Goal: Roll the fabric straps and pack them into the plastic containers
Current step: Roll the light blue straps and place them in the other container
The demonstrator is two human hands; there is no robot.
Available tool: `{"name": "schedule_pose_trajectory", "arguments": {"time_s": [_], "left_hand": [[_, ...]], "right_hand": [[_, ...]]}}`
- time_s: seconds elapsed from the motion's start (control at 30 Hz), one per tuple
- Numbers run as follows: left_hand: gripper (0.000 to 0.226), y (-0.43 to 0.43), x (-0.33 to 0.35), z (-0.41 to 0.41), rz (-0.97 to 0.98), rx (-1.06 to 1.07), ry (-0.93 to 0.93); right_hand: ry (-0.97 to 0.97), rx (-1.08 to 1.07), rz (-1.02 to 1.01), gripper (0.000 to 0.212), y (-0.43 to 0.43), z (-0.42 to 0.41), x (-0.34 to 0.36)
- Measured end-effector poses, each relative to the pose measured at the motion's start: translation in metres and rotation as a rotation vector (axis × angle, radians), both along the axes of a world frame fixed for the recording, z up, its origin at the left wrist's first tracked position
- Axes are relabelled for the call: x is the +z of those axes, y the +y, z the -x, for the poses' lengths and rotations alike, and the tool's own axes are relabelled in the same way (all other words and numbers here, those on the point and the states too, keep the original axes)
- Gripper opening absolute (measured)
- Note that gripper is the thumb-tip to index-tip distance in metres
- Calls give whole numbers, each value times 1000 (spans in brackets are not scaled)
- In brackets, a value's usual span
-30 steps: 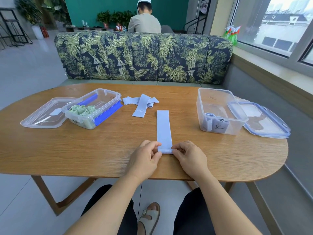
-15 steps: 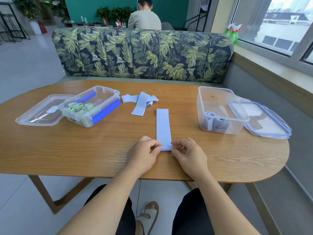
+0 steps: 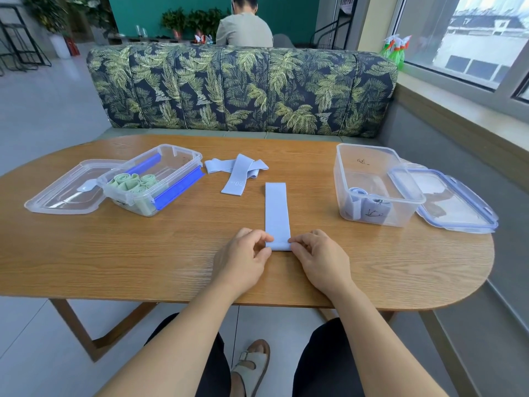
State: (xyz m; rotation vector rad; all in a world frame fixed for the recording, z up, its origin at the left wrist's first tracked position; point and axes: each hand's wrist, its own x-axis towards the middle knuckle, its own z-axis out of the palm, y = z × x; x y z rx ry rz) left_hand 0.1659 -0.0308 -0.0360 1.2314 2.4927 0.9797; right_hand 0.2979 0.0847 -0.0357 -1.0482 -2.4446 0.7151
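A rounded wooden table (image 3: pixel 143 253) fills the view, seen from above by a seated person. Beyond its far edge stands a sofa (image 3: pixel 243 90) in dark leaf-print fabric; behind that, another person (image 3: pixel 244 30) sits facing away before a teal wall and potted plants. A window (image 3: pixel 472 38) runs along the right side, with green spray bottles (image 3: pixel 395 50) on its sill.

The left hand (image 3: pixel 243 260) and right hand (image 3: pixel 320 260) rest near the table's close edge, each pinching one side of the near end of a pale blue strap (image 3: pixel 276 210), where a small fold or first roll has formed. The strap lies flat, stretching straight away from the hands.

Ahead and left of the left hand lie loose blue straps (image 3: pixel 237 170). Further left, a clear container (image 3: pixel 154 179) with blue clips holds rolled green straps, its lid (image 3: pixel 65 187) beside it. Ahead and right of the right hand, a second clear container (image 3: pixel 375 184) holds rolled blue straps; its blue-rimmed lid (image 3: pixel 455 202) leans against its far side.

Compared with a second ago, the hands grip the same end and the rolled edge has crept slightly forward; the camera has tilted a little, showing less of the far person's head.
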Motion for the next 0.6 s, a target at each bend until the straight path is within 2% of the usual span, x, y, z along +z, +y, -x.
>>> {"name": "schedule_pose_trajectory", "arguments": {"time_s": [0.3, 0.43, 0.6], "left_hand": [[19, 7, 0, 3, 40, 41, 51], [21, 8, -1, 3, 66, 54, 89], [32, 7, -2, 2, 16, 21, 100]], "right_hand": [[90, -12, 28, 27, 0, 0, 0], [62, -13, 14, 19, 3, 5, -2], [25, -4, -23, 21, 8, 9, -3]]}}
